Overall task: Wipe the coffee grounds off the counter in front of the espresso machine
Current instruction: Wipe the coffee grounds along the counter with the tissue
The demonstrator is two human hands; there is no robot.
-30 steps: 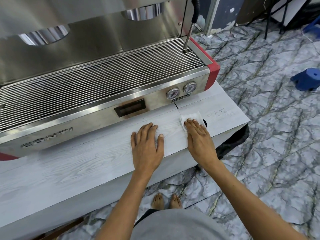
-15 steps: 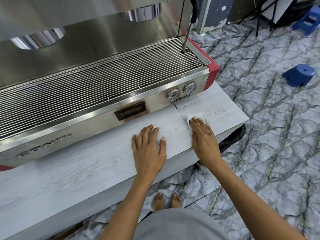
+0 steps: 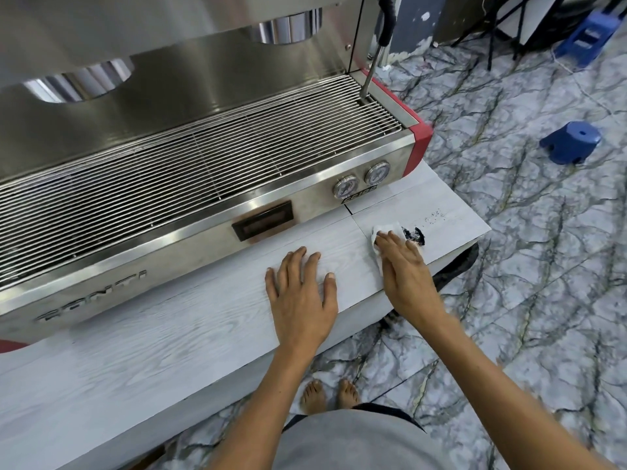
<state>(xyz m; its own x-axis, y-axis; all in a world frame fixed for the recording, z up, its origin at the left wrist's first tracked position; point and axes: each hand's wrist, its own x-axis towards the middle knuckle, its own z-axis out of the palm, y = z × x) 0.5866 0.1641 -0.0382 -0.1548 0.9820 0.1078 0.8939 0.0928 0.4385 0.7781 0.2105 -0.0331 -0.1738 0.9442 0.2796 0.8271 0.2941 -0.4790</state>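
Note:
My right hand [image 3: 405,271] presses a white folded tissue [image 3: 386,230] flat on the pale wood-grain counter [image 3: 169,340], near its right end. A small dark heap of coffee grounds [image 3: 414,235] lies just right of the tissue, touching my fingertips. A thin scatter of loose grounds [image 3: 434,217] lies farther right. My left hand [image 3: 302,296] rests flat on the counter, fingers spread, holding nothing. The steel espresso machine [image 3: 203,157] stands right behind both hands.
The machine's drip grate and two pressure gauges [image 3: 361,179] face me; a steam wand [image 3: 371,62] hangs at its right rear. The counter ends at a right edge [image 3: 475,218]. Marble-patterned floor lies beyond, with a blue stool [image 3: 571,142]. My bare feet show below.
My right hand slid the tissue rightward along the counter, gathering grounds into a dark heap at its right side. My left hand stayed put.

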